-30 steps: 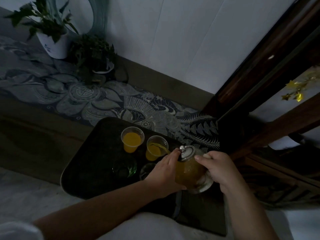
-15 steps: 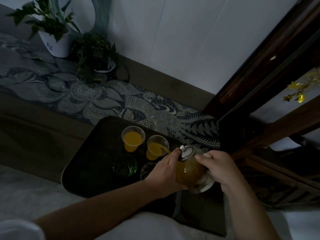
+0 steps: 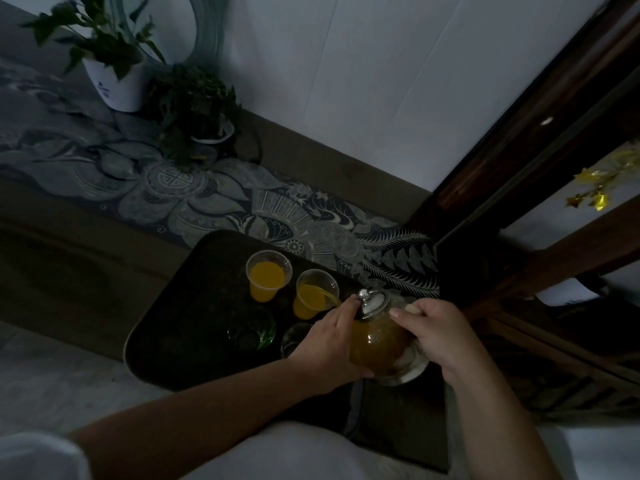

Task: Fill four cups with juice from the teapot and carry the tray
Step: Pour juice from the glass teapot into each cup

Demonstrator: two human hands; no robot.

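A glass teapot [image 3: 379, 344] of orange juice is tilted to the left, and a thin stream runs from its spout into a clear plastic cup [image 3: 314, 294] that is partly full. My right hand [image 3: 438, 336] grips the teapot's handle. My left hand [image 3: 329, 336] steadies the pot, with a fingertip on its silver lid [image 3: 372, 301]. Left of that cup stands another clear cup [image 3: 266, 276] with juice in it. Nearer to me are a green glass cup [image 3: 254, 332] and a clear glass cup [image 3: 294, 337], which hold no juice. All four stand on a dark tray [image 3: 180, 306].
The tray lies on a long table with a patterned runner [image 3: 166, 188]. Two potted plants [image 3: 114, 60] [image 3: 197, 102] stand at the back left by the white wall. Dark wooden furniture [image 3: 519, 188] rises close on the right.
The juice level in the cup under the spout has risen a little. Both hands and the teapot hold almost the same position.
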